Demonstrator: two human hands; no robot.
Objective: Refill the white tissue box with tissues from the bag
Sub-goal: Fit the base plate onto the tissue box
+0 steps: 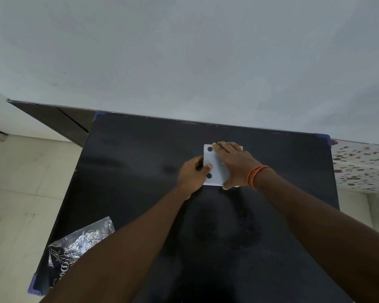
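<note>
Black bench [127, 171] stood against a plain pale wall, tiled floor to the left of it. At the bench's near-left corner lay the bag [79, 243], clear crinkled plastic with dark print, partly hidden by the left forearm; what remained inside it could not be made out. Further in, the left hand [193, 173] was closed on the left edge of the white tissue box [216, 166], thumb lying on the top face between two dark round spots. Box sat flat on the bench toward the far side, its contents not visible. Right hand [233, 162], fingers spread flat, pressed down across the box's top and right side; orange thread band [253, 174] at that wrist. Judgement: panel being opened or seated; best done with the right palm steadying the box while the left works the edge evenly, avoiding a skewed panel.
</note>
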